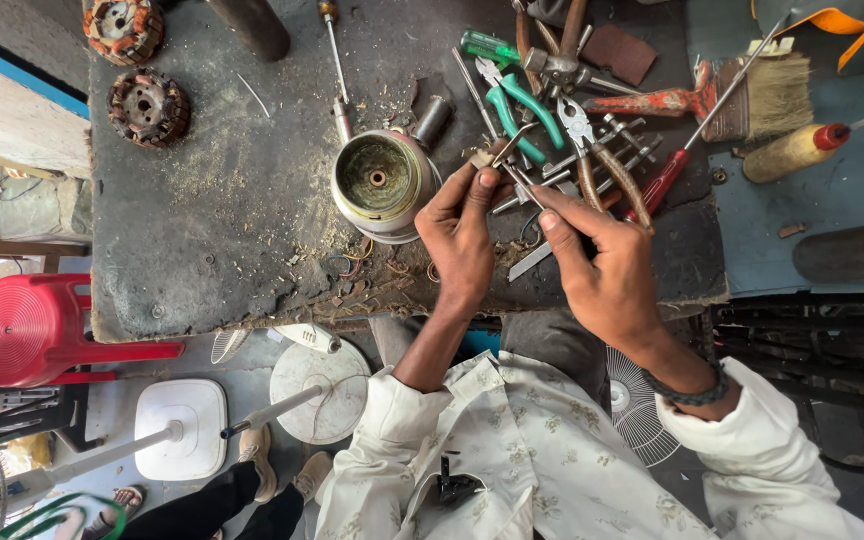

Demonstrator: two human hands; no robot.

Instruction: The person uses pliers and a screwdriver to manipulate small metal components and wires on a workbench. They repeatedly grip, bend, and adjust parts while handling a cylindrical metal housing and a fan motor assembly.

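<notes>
Left hand (459, 228) pinches a small metal part (482, 157) (brownish) — right hand (602, 268) fingers grip a thin rod (520, 180) beside it.

**Bright, even daylight; sharp centre, warped edges**

I see soft, diffuse light over the whole scene, no hard shadows. The dark workbench (212, 200) reads matte, little glare; only the metal cup (380, 182) rim and the pliers (592, 150) catch small highlights. My left hand (460, 235) and right hand (602, 270) are in focus, short faint shadows beneath them. The cream shirt (532, 450) runs bright, near clipping on the sleeves. Wide-angle distortion bends the red stool (27, 330) and frame corners. No motion blur that I can tell.
</notes>
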